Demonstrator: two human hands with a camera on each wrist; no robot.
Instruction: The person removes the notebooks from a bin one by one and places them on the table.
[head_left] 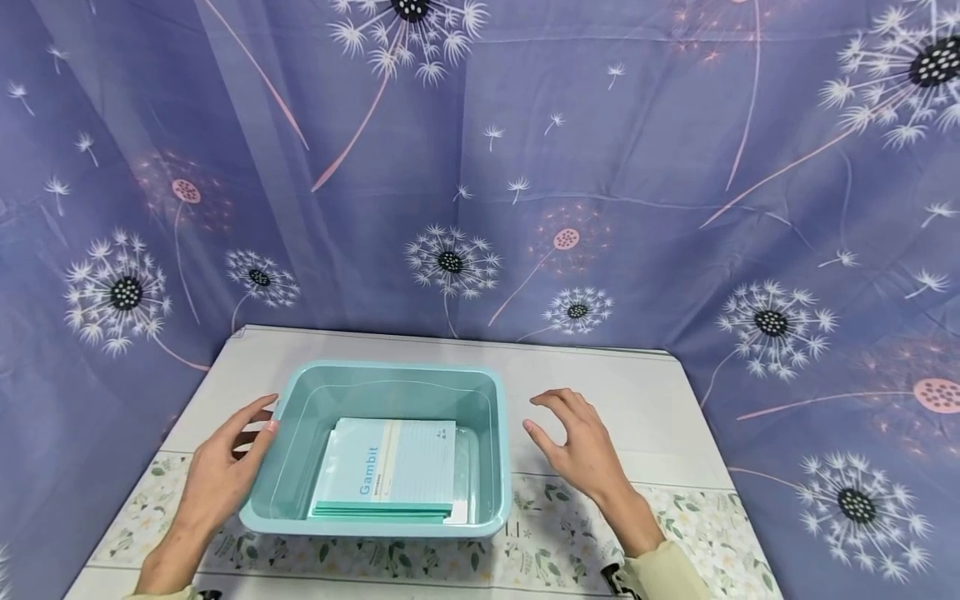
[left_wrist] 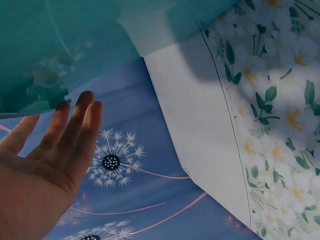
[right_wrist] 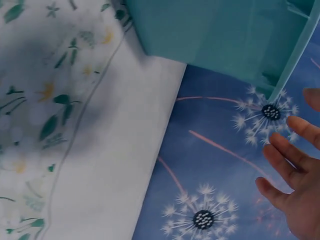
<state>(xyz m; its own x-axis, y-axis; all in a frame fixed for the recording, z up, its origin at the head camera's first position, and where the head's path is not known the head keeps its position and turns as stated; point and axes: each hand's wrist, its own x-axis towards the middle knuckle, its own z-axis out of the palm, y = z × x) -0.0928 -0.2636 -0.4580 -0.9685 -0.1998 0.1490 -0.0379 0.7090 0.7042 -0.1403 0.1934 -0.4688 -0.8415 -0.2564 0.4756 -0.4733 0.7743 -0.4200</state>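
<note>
A teal plastic bin [head_left: 390,377] stands on the table, and inside it lies a small stack of notebooks [head_left: 352,467]; the top cover reads "Gambit". My left hand [head_left: 225,467] is at the bin's left side, its fingertips right at the rim. In the left wrist view, the fingers of that left hand [left_wrist: 55,155] are spread loosely beside the bin's wall [left_wrist: 90,45]. Off the bin's right side, my right hand [head_left: 581,442] is held apart from it, thumb and fingers parted with nothing between them. The right wrist view shows the right hand [right_wrist: 295,175] away from the bin's wall [right_wrist: 210,35].
The white table [head_left: 592,375] carries a band of floral cloth [head_left: 555,525] along its front part. A purple-blue curtain [head_left: 637,183] with dandelion prints hangs behind the table and at both sides.
</note>
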